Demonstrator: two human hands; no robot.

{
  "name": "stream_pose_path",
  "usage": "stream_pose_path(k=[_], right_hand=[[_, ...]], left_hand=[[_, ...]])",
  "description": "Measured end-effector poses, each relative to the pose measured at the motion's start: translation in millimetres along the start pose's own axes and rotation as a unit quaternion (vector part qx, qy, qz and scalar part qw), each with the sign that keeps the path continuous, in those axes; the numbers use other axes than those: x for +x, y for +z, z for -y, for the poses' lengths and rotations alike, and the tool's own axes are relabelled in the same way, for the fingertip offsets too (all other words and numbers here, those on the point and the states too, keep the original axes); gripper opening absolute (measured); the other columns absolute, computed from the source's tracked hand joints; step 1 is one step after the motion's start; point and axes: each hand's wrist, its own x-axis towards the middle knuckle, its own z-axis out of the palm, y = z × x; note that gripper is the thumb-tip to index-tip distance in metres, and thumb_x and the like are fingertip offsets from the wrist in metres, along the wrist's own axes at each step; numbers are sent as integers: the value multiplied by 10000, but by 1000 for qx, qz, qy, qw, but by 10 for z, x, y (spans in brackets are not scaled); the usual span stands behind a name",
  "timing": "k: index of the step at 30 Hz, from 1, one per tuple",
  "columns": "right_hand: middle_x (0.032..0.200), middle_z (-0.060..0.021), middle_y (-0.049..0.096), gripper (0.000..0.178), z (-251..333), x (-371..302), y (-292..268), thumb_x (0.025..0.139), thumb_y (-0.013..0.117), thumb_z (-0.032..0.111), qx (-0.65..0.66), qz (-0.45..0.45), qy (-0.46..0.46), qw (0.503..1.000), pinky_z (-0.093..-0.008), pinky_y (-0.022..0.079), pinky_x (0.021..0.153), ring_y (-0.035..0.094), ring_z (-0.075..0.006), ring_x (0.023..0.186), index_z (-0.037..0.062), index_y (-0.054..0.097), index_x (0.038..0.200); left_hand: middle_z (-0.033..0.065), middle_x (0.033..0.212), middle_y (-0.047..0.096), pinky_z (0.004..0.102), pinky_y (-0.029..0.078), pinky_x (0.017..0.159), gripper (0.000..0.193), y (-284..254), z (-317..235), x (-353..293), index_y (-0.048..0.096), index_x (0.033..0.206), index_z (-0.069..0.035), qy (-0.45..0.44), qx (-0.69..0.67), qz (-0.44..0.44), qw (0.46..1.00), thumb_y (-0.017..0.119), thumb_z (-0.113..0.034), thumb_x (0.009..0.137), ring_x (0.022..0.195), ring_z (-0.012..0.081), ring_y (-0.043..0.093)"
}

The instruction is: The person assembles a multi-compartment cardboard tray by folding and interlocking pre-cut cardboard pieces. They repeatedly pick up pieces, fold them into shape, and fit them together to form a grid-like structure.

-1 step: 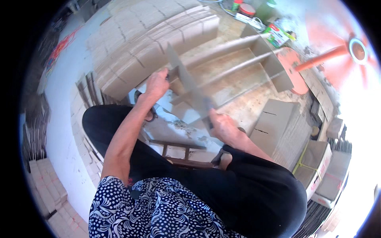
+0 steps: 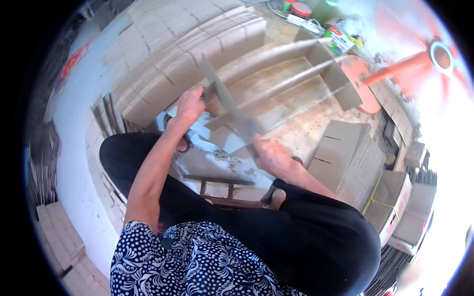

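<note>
The cardboard grid (image 2: 290, 86) stands on edge on a stained brown surface (image 2: 296, 109), between twelve and two o'clock from the middle of the view: two long strips cross the near divider (image 2: 224, 96) and meet the far divider (image 2: 340, 85) at two o'clock. The right hand (image 2: 273, 155), at about three o'clock, grips the near divider's lower end, blurred there. The left hand (image 2: 191, 105), between ten and eleven o'clock, is curled at the left end of the farther long strip; whether it pinches or merely presses cannot be told. Good work here would keep the near divider upright and slot aligned with slot, since a twist could crease thin board. Steady the long strip at ten o'clock, load both crossings evenly, and check that top edges sit level. Keep the left wrist clear of the strip stack (image 2: 197, 66) at eleven o'clock, close behind it.
</note>
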Motion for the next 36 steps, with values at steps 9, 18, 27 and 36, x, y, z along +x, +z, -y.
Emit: stream_pose_path(k=[9,18,27,36], right_hand=[[722,-225,630,438,-40,-32,-133,767,498,-20,-21,95,26,995,-460,516,632,641,-393,701,-76,441,1198],[1338,-227,414,774,-747,-1329,-517,718,758,177,-45,-330,289,898,-437,400,992,399,-365,1255,19,384,1377],[1260,-203,479,523,-1042,-2503,292,749,679,25,81,-480,428,761,-369,356,999,441,-315,1185,-26,483,1232],[823,-89,639,135,-458,-2293,-872,914,578,83,144,-538,281,782,-273,463,695,549,-122,785,-25,580,995]], left_hand=[[274,836,611,544,430,735,162,43,-221,63,557,958,-27,4,-5,11,1000,560,-58,799,840,478,576],[213,1028,585,467,447,812,329,-237,-775,-247,544,1048,20,108,-153,-34,982,661,-38,746,973,400,563],[231,862,636,525,472,721,197,213,-1714,-682,559,919,8,195,18,316,928,582,-75,741,820,427,617],[214,802,624,511,484,684,127,27,-1141,-1158,521,824,-17,160,56,234,957,547,-22,700,786,419,621]])
